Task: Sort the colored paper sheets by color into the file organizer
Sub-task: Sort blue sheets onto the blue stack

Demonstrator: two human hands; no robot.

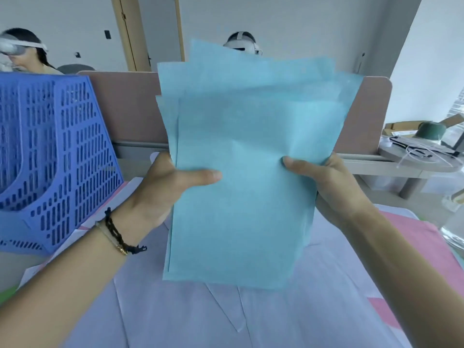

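Both hands, left hand (160, 189) and right hand (334, 182), pinch blue sheets (238, 197); fingers hidden behind.

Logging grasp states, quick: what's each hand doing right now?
Left hand: grips the blue paper sheets.
Right hand: grips the same sheets.

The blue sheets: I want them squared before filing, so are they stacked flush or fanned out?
Fanned out. The blue sheets, held up by the left hand and right hand, show staggered, skewed top edges and corners.
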